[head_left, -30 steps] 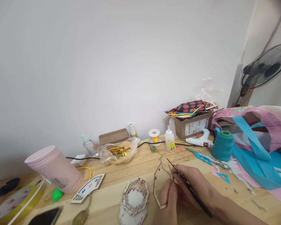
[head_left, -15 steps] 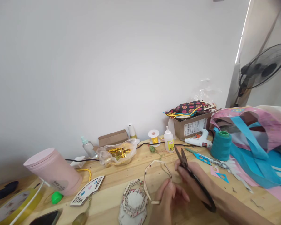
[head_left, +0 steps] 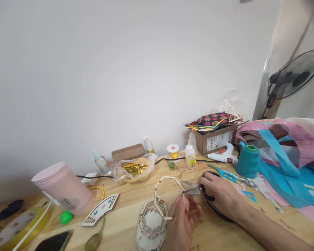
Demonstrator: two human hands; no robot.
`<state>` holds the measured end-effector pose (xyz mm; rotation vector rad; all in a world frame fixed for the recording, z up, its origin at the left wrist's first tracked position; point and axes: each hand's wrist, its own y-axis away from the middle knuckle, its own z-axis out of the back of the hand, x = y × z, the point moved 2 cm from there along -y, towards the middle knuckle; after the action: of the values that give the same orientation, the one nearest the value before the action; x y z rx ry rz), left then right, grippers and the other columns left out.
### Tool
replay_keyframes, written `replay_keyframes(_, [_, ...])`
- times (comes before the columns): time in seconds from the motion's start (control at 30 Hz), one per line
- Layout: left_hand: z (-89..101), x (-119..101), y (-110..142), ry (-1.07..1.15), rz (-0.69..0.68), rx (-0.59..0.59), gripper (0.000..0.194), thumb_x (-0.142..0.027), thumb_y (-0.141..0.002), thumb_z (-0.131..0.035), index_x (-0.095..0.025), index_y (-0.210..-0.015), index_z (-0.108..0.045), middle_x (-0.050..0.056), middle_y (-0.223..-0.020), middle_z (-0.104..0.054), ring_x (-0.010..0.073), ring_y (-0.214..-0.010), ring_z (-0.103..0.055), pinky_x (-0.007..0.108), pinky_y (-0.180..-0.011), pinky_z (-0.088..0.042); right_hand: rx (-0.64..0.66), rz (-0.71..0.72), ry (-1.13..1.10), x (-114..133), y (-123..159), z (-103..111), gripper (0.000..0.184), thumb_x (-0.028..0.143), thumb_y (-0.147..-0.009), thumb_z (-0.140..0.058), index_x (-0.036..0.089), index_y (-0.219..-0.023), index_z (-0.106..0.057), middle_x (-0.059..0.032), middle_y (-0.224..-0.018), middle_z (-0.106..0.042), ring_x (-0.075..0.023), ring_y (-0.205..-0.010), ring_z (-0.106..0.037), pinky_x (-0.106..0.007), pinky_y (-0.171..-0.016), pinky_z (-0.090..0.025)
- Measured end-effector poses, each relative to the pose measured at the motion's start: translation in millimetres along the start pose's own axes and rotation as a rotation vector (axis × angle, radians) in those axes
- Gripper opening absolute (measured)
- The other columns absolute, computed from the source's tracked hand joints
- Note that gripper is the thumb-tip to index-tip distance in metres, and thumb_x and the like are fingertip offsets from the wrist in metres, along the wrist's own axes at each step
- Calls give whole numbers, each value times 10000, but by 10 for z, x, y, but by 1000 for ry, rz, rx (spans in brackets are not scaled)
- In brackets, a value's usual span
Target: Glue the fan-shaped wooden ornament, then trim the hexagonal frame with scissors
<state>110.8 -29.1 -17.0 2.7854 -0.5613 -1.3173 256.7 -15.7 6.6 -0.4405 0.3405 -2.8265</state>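
My left hand [head_left: 181, 216] pinches a thin octagonal wooden frame [head_left: 155, 190] by its right side. In my right hand [head_left: 216, 191] is a pair of black-handled scissors [head_left: 196, 189]. Their blades are parted and reach to the frame's right edge, just above my left fingertips. Thin green cord lies on the table behind the blades; whether it runs between them I cannot tell. Below the frame, partly overlapped by it, rest a lattice-cut octagonal piece [head_left: 143, 219] and a pale patterned panel [head_left: 150, 240].
A glue bottle [head_left: 190, 156], gold thread spool [head_left: 173, 153], glue gun [head_left: 222, 155] and teal thread cone [head_left: 248, 164] stand behind my hands. To the left are a fan-shaped piece [head_left: 101, 210], pink cup [head_left: 65, 188], phone [head_left: 53, 241] and tape roll [head_left: 34, 223].
The scissors have swung from pointing up and away to pointing left, with their blades spread at the frame's edge. My left hand and the frame have shifted slightly left.
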Motion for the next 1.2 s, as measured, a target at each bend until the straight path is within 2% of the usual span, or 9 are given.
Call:
replay_keyframes(0.23, [-10,-23,20,76,36,-15,238,-362,-636,-688,-141,-631,-601,26,-691,-608,135,-646,-533,304,-648,-436,34,-60,8,-2,-15,-86,201,59,-628,-429,212,-731,-509,-35,-793,-552,-160,-673,-528,-246,-522,-287])
replay_keyframes(0.43, [-79,-8,66,136,111,-151,300,-369,-470,-782,-157,-538,-580,16,-652,-600,131,-624,-508,293,-622,-437,47,-143,17,-40,-57,-146,208,60,-651,-424,214,-731,-539,-32,-781,-585,-163,-638,-548,-251,-490,-244])
replay_keyframes(0.57, [-180,107,159,69,243,45,343,-454,-521,-743,-134,-555,-625,8,-556,-544,111,-573,-493,272,-594,-427,-11,-268,2,-187,-102,-129,154,116,-683,-447,196,-755,-557,-60,-786,-602,-189,-646,-562,-253,-473,-226])
replay_keyframes(0.6, [-191,104,169,59,231,79,346,-476,-564,-710,-139,-566,-630,11,-565,-546,117,-582,-498,284,-609,-430,-26,-280,-12,-219,-106,-123,144,127,-684,-458,196,-757,-560,-59,-800,-605,-188,-650,-565,-251,-471,-228])
replay_keyframes(0.63, [-183,82,167,77,176,57,306,-447,-567,-719,-154,-581,-634,6,-603,-557,114,-603,-494,285,-626,-431,-40,-280,-31,-243,-106,-118,143,131,-680,-469,202,-761,-563,-53,-814,-607,-185,-656,-567,-248,-471,-235])
replay_keyframes(0.73, [-108,2,111,45,48,-18,275,-424,-595,-708,-160,-600,-634,4,-664,-565,113,-634,-483,264,-619,-421,-95,-245,-118,-261,-93,-111,166,134,-689,-471,217,-789,-574,-31,-802,-610,-185,-689,-568,-244,-502,-303])
replay_keyframes(0.87, [-7,39,20,-12,33,-37,336,-467,-559,-717,-145,-618,-639,4,-626,-555,108,-587,-474,232,-558,-382,-149,-130,-303,-155,-84,-131,195,174,-760,-428,208,-893,-567,-19,-762,-620,-164,-671,-565,-248,-575,-409])
replay_keyframes(1.03, [7,150,-10,-55,27,-17,343,-485,-581,-691,-151,-608,-621,-7,-622,-532,121,-607,-469,232,-574,-373,-123,11,-469,17,-33,-107,145,166,-755,-442,214,-834,-554,20,-626,-565,-132,-541,-509,-220,-497,-401])
replay_keyframes(1.2, [-27,66,-14,-38,1,10,294,-432,-649,-653,-151,-582,-601,6,-640,-555,127,-624,-477,236,-595,-388,-68,30,-430,-56,36,44,268,123,-654,-524,214,-906,-543,-22,-771,-594,-173,-659,-521,-271,-581,-402])
